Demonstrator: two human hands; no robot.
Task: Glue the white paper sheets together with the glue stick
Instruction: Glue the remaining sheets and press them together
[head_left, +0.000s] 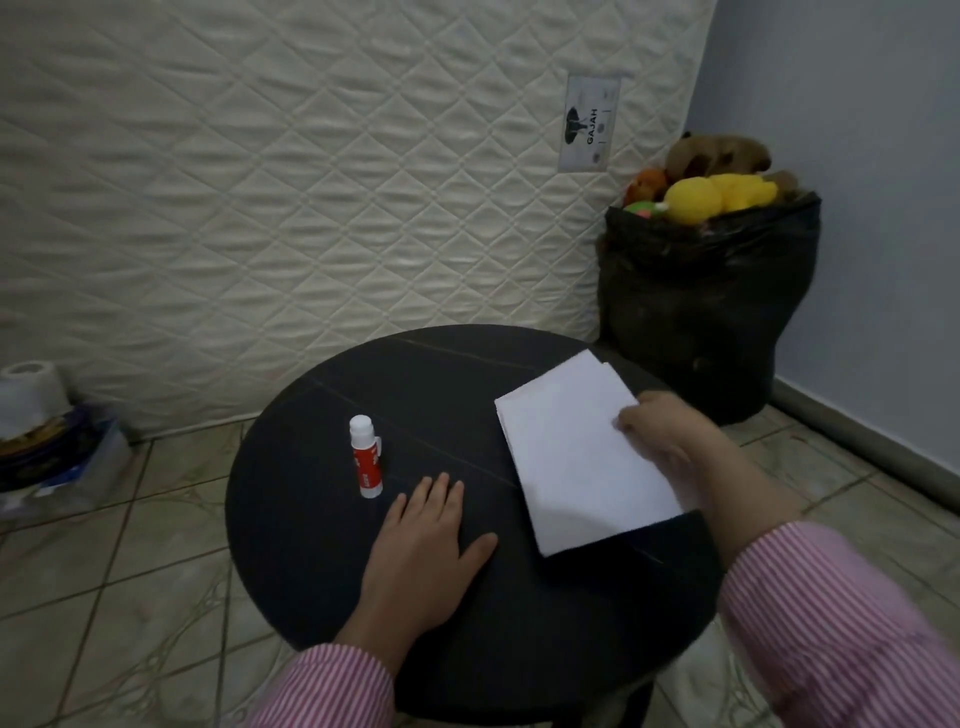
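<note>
A stack of white paper sheets (576, 452) lies on the right half of a round black table (322, 545). A second sheet's corner peeks out at the far edge of the stack. My right hand (670, 441) rests on the stack's right edge, its fingers curled over the paper; whether it pinches the sheet is blurred. A capped glue stick (365, 457), red with a white cap, stands upright left of the paper. My left hand (423, 551) lies flat on the table just in front of the glue stick, fingers straight, not touching it.
A quilted white mattress (311, 182) leans against the wall behind the table. A black bag (701, 312) stuffed with plush toys stands at the back right. A paper roll (31, 389) on a pile of items sits on the tiled floor at left.
</note>
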